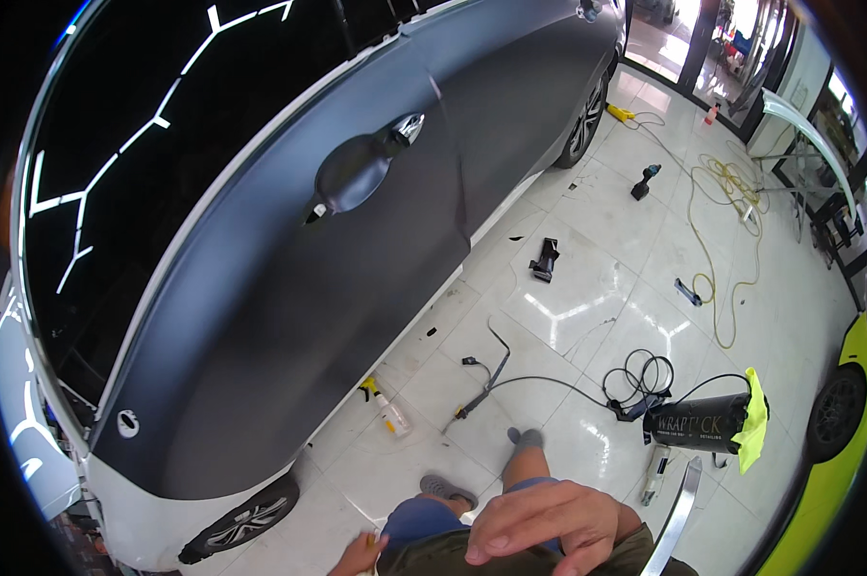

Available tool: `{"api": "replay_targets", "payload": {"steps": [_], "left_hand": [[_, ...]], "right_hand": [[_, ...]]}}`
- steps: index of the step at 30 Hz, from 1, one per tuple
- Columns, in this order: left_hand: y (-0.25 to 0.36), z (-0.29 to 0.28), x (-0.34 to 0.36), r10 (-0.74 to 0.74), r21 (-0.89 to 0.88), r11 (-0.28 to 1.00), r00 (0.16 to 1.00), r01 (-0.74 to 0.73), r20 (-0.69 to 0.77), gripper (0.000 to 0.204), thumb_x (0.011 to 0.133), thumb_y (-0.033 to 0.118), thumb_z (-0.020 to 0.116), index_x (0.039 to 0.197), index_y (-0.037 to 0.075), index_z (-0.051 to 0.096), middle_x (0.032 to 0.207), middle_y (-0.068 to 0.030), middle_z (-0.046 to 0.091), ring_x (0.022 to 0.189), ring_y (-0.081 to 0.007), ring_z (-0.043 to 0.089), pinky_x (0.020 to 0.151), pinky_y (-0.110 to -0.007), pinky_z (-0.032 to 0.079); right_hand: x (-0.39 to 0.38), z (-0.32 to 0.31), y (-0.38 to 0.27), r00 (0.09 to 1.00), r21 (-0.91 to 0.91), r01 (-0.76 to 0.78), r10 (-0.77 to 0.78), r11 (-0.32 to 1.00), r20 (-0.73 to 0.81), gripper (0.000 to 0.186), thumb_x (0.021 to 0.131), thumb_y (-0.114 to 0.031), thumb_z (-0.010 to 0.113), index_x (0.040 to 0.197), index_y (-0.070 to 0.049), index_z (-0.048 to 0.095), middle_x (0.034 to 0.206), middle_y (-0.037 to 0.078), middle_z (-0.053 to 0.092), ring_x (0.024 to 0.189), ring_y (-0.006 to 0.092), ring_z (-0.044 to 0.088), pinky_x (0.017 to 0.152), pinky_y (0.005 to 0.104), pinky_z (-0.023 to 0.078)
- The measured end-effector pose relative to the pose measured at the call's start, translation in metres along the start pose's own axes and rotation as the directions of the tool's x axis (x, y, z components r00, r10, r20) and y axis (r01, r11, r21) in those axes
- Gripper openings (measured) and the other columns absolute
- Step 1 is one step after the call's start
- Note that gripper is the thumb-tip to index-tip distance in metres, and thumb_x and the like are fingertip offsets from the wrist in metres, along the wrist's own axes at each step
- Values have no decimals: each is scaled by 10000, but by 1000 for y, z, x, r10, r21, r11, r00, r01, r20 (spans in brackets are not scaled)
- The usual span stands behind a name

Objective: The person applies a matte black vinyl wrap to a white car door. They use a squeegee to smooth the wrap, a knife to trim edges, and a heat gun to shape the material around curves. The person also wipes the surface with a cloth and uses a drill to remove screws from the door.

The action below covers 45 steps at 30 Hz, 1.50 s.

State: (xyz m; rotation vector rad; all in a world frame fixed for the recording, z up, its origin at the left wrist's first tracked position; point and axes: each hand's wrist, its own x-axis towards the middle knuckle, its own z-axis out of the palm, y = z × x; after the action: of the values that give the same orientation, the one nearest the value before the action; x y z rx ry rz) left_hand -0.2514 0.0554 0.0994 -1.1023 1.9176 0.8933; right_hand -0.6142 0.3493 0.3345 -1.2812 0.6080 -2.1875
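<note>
My right hand (547, 528) is at the lower middle, fingers loosely bent and apart, with nothing visible in it. Just right of it rises a silver metal strip (678, 509), its lower end out of frame. My left hand (357, 554), partly cut off at the lower edge, is closed around something small and yellowish that I cannot make out. Along the left stands a white car with matte dark film on its doors (251, 317), a seam across the film and a door handle (355, 173) in its recess.
On the tiled floor (587, 365) lie a yellow-triggered spray bottle (391, 415), a black hose with coiled cable (635, 374), a cordless tool (645, 182) and yellow hose (722, 278). A black bag with yellow cloth (698, 422) is at right, beside a lime-green car (794, 518).
</note>
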Motion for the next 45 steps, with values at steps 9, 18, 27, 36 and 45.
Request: {"api": "replay_targets", "payload": {"steps": [9, 18, 27, 36, 45], "left_hand": [[434, -14, -46, 775, 8, 513, 459, -858, -435, 216, 960, 178, 499, 1054, -5, 566, 947, -158, 553, 928, -311, 559, 841, -361, 446], [545, -59, -185, 912, -678, 189, -128, -710, 389, 398, 947, 143, 517, 1307, -21, 473, 1164, -203, 554, 1051, -300, 569, 906, -400, 448], [629, -149, -189, 793, -652, 570, 126, -499, 597, 327, 984, 119, 478, 1289, 3, 470, 1097, -104, 594, 964, -168, 607, 845, -317, 479], [600, -331, -21, 906, 214, 257, 158, -943, -392, 461, 992, 141, 415, 1417, -22, 344, 763, -30, 563, 513, -29, 355, 488, -156, 297], [629, -381, 47, 967, 862, 139, -120, -487, -224, 272, 962, 7, 434, 1198, -50, 558, 810, -33, 486, 643, -74, 415, 565, -219, 323]], "right_hand": [[-106, -75, 41, 625, -235, -643, 323, 729, -710, 413, 906, -218, 632, 1238, 2, 524, 1099, 111, 619, 980, 179, 585, 852, 314, 476], [-116, -180, 35, 239, -48, -608, 126, 793, -963, 255, 891, -157, 632, 1079, 13, 608, 918, 68, 663, 846, 121, 597, 783, 271, 476], [103, -263, 151, 342, -431, -463, -292, 775, -893, 300, 909, -118, 592, 1190, -15, 599, 965, 118, 662, 891, 154, 613, 811, 297, 480], [180, -353, 270, 299, -716, -627, -754, 307, -585, 463, 757, 95, 563, 1209, -4, 588, 1197, 168, 600, 1099, 343, 579, 955, 382, 457], [175, -397, 258, 317, -715, -596, -711, 366, -628, 436, 735, 56, 574, 1163, -18, 608, 1137, 146, 611, 1042, 334, 581, 925, 405, 443]]}}
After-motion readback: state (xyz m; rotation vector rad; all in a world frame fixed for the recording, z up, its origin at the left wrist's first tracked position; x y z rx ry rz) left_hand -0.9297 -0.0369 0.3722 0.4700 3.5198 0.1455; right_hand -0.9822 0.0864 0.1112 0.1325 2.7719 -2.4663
